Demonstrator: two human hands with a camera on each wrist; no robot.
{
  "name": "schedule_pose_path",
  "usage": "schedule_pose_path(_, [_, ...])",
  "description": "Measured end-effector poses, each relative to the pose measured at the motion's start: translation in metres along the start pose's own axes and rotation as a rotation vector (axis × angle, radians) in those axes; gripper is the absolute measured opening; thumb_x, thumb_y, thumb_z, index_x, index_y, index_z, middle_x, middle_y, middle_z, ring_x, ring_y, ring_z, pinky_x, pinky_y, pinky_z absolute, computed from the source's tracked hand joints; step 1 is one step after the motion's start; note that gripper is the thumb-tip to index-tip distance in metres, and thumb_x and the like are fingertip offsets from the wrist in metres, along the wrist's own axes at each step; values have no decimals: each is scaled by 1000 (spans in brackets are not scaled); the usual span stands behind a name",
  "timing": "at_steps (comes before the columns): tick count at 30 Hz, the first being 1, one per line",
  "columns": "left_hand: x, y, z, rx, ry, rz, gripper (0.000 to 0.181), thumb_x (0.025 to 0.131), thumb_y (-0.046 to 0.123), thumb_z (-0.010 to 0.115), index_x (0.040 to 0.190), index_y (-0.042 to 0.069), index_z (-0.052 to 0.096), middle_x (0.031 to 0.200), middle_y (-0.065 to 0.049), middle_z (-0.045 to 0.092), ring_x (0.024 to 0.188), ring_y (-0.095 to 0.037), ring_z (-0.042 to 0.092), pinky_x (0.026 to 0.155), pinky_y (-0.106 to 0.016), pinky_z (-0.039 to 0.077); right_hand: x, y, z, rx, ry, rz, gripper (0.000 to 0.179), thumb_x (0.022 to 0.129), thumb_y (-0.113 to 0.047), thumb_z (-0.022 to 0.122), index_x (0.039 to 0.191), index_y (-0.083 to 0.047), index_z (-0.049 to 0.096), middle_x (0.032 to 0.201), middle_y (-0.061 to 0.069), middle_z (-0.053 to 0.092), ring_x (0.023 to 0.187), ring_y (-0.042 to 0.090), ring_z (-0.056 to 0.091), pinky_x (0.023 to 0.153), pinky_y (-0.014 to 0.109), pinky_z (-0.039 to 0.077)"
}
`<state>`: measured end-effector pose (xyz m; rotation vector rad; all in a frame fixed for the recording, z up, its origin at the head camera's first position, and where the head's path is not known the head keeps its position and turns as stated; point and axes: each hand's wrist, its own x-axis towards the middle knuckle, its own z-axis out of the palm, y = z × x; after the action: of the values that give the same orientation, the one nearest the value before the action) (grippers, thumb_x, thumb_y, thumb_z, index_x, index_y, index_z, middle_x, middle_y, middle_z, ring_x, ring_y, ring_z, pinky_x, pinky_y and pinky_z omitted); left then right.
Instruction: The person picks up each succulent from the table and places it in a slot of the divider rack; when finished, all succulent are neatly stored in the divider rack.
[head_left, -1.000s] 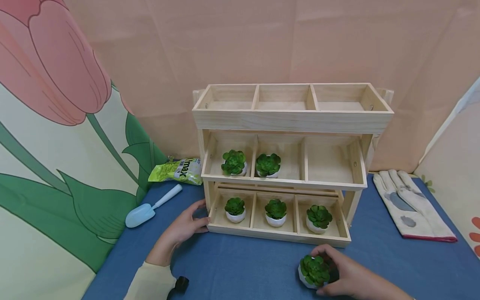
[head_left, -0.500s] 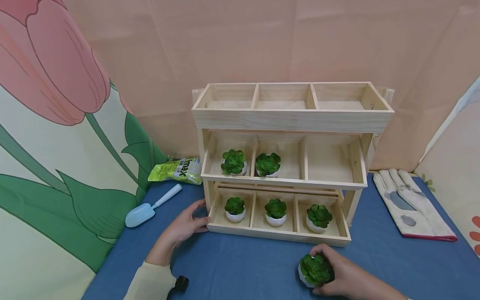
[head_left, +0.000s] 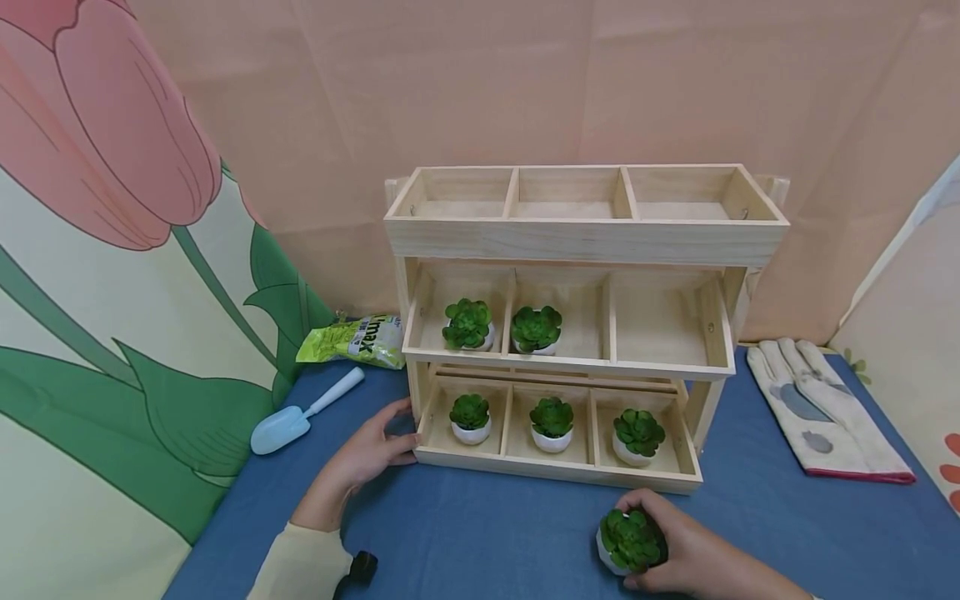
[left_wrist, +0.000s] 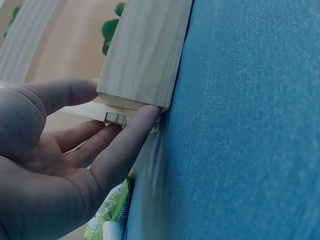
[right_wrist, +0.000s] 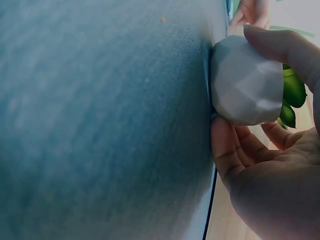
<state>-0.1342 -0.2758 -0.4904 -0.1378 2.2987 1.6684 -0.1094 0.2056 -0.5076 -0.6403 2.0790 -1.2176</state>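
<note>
A three-tier wooden planter shelf point(head_left: 588, 242) stands on the blue cloth point(head_left: 480, 533). My left hand point(head_left: 371, 446) rests straight fingers and thumb against the left end of its bottom tray point(left_wrist: 145, 60). At the front right, my right hand point(head_left: 678, 546) holds a potted succulent point(head_left: 630, 540) with the thumb and fingers around its faceted white pot point(right_wrist: 247, 82). The pot is upright, its base close to the cloth. In the bottom tray sit three succulents, one per compartment: left point(head_left: 471, 418), middle point(head_left: 551, 424) and right point(head_left: 637, 437).
Two more succulents, a left one point(head_left: 468, 325) and a middle one point(head_left: 536, 331), sit in the middle tier. To the left lie a light blue trowel point(head_left: 303, 417) and a green bag point(head_left: 352, 342). White work gloves point(head_left: 825, 412) lie to the right.
My right hand has shifted very slightly left around the pot. The succulent, the left hand and the shelf hold their places.
</note>
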Motion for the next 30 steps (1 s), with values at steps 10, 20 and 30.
schedule_pose_path(10, [0, 0, 0, 1, 2, 2, 73, 106, 10, 65, 168, 3, 27, 170, -30, 28, 123, -44, 72, 98, -48, 65, -4, -4, -5, 104, -13, -15, 69, 89, -14, 86, 144, -6, 45, 140, 22, 52, 106, 10, 62, 83, 21, 54])
schedule_pose_path(20, [0, -1, 0, -3, -1, 7, 73, 106, 10, 64, 168, 3, 26, 171, -30, 28, 124, -44, 71, 98, -48, 65, -15, -21, -21, 46, 50, -2, 75, 89, -17, 87, 148, -6, 42, 143, 22, 54, 114, 20, 59, 83, 20, 54])
schedule_pose_path(30, [0, -1, 0, 7, -1, 16, 72, 107, 11, 64, 168, 3, 26, 170, -30, 29, 125, -43, 71, 99, -48, 65, -24, -43, -38, -50, 133, -84, 75, 89, -22, 88, 149, -12, 45, 145, 21, 53, 114, -1, 57, 86, 19, 55])
